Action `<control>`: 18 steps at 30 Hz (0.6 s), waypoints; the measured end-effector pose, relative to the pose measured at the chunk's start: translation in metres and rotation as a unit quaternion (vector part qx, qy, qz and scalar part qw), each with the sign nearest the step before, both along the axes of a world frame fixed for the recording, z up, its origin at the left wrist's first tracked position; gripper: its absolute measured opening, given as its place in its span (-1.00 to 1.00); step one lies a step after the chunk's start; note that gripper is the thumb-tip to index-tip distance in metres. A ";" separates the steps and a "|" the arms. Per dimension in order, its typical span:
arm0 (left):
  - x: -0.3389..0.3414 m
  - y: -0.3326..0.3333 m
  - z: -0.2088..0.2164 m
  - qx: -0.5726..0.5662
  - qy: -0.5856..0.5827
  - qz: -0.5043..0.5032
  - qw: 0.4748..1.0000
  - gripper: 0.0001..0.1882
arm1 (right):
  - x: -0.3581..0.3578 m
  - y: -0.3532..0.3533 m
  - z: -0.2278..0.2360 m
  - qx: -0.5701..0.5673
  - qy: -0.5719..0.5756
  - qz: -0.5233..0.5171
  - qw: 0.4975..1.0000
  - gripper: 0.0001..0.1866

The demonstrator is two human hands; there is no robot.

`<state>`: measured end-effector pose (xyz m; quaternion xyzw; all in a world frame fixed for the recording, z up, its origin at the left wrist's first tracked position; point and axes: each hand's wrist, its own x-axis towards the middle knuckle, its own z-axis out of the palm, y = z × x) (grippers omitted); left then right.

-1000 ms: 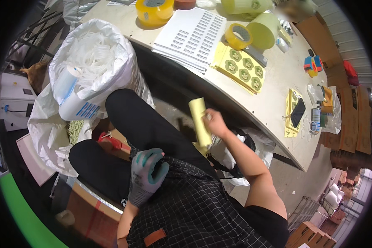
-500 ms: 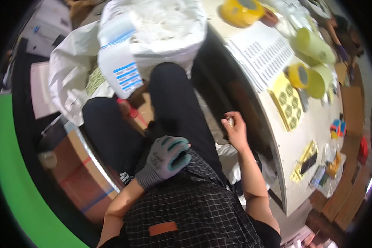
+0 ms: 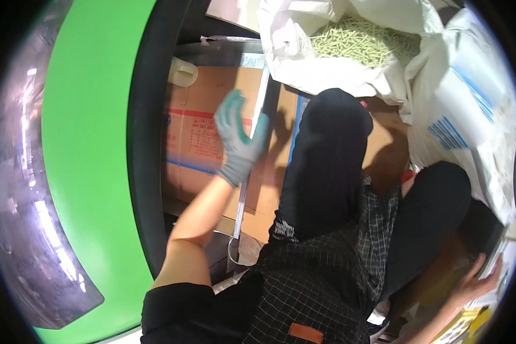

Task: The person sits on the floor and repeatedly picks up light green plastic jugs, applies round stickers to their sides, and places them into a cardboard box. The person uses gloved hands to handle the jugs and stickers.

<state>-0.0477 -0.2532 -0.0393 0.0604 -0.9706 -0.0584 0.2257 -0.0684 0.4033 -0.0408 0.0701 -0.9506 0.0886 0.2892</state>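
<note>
My left hand (image 3: 242, 135), in a grey glove with teal fingers, is raised over a cardboard box (image 3: 198, 135) and a thin metal rail (image 3: 243, 206). Its thumb and fingers are spread apart, with nothing visible between them. At the lower right, my bare right hand (image 3: 477, 282) is near the edge of a white worktop (image 3: 511, 252). The fingers there look stretched and apart, though slightly blurred. I see no object in that hand.
A white sack (image 3: 295, 57) of pale green sticks (image 3: 361, 43) stands beyond my knees, beside another white sack (image 3: 470, 92) with blue print. A green panel (image 3: 94, 143) with black edging runs along the left. A pale cup-like container (image 3: 183, 73) sits beside the box.
The view has swung left. My left hand has lifted from my lap, reached out over the box and spread its fingers. My right hand, earlier closed around something small, has opened near the worktop.
</note>
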 end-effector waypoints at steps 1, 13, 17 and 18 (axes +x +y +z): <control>0.005 -0.058 -0.020 -0.045 -0.015 0.041 0.998 -0.31 | 0.002 -0.043 -0.011 -0.093 -0.033 0.086 0.991 -0.51; -0.097 -0.458 -0.056 -0.206 0.009 0.455 0.866 -0.02 | -0.051 -0.198 -0.022 -0.024 -0.377 0.110 0.919 -0.46; -0.118 -0.470 -0.062 -0.047 -0.002 0.476 0.878 -0.03 | -0.059 -0.220 -0.016 0.080 -0.325 0.140 0.932 -0.75; -0.116 -0.461 -0.067 -0.004 -0.024 0.485 0.874 -0.05 | -0.058 -0.225 -0.012 0.088 -0.320 0.147 0.932 -0.76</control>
